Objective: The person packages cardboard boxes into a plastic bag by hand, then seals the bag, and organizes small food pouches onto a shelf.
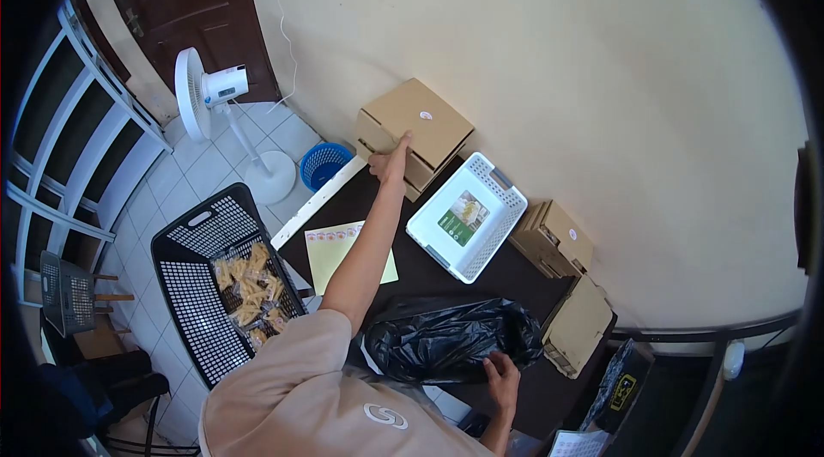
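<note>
My left hand [391, 162] reaches out to a brown cardboard box [427, 127] against the wall. Its thumb lies on the top and its fingers grip the near corner. The box is part of a stack and has a small round sticker on its lid. Close to my body, my right hand [503, 378] has curled fingers at the near edge of a black plastic bag [446, 338]. The bag lies crumpled on the dark table [343, 204]. Between the box and the bag sits a white plastic basket [426, 230] with a green printed label [463, 218] inside.
On the left, a black crate [190, 302] holds several clear packs of yellowish food [251, 290]. A yellow sticker sheet [324, 260] lies on the table. More cardboard boxes [554, 238] and a flat cardboard piece [577, 326] are on the right. A fan [257, 161] and blue bin [324, 167] stand beyond.
</note>
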Demonstrator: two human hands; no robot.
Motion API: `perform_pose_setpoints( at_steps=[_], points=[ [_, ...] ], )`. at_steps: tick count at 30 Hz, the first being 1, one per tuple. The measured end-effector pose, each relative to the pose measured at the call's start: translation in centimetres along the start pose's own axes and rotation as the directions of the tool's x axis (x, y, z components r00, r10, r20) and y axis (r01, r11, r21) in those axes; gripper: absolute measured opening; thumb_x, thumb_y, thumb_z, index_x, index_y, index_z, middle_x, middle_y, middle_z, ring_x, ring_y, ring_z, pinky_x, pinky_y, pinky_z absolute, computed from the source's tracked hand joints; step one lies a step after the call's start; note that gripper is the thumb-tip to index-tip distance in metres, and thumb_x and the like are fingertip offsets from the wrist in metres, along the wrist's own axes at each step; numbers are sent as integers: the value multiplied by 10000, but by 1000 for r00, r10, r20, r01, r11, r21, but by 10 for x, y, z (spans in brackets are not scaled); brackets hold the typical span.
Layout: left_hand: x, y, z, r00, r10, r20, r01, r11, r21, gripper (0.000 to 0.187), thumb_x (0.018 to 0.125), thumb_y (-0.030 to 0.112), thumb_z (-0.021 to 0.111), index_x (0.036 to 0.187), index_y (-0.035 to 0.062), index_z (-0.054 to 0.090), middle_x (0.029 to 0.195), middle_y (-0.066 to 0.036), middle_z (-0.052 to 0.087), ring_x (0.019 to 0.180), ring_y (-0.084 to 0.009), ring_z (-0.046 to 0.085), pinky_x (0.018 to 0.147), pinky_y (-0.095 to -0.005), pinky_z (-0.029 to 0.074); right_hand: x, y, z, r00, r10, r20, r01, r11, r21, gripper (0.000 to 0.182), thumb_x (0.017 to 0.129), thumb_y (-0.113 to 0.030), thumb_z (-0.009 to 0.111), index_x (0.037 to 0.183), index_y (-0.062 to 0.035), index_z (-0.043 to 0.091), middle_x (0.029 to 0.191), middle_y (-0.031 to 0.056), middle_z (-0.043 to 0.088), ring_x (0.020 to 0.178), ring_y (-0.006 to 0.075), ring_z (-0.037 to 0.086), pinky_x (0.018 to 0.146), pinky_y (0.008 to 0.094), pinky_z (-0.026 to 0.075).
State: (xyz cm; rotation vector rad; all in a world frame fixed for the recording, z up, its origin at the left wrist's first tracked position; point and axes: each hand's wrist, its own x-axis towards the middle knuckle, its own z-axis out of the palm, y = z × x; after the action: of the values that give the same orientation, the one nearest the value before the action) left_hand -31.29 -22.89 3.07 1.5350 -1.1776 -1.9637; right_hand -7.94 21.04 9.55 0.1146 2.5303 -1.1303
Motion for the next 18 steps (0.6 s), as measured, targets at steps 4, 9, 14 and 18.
perform_pose_setpoints(
  at_steps=[4,9,14,18],
  points=[
    [-18,18,6,999,52,-4,-52,997,-61,1081,638,395,856,1353,-86,202,1324,-287,400,1224,-370,466,1049,-424,401,2,3,-2,1000,-15,-15,15,1000,21,255,869,-127,665,1069,29,638,940,114,695,847,158,651,741,285,509],
    [-17,11,-14,984,171,49,-158,966,-207,987,655,296,854,1304,-78,211,1301,-267,412,1193,-359,485,1036,-421,409,5,-15,-21,999,-35,-33,36,999,37,261,870,-112,666,1077,42,634,949,136,696,866,178,661,768,300,514],
    [-101,3,-83,940,256,226,-137,889,-437,865,733,269,809,1307,-31,235,1272,-215,436,1147,-278,532,897,-436,517,28,-14,-29,991,-135,-3,134,982,135,271,904,-105,618,1143,23,611,1001,119,668,914,188,636,795,305,512],
    [-187,-33,-125,896,298,329,-61,817,-574,758,802,189,739,1348,38,235,1270,-158,467,1151,-265,546,856,-424,543,43,-53,-11,973,-179,143,13,667,745,590,931,-184,611,1437,-101,320,1327,143,448,1082,293,580,838,425,541]
  ],
)
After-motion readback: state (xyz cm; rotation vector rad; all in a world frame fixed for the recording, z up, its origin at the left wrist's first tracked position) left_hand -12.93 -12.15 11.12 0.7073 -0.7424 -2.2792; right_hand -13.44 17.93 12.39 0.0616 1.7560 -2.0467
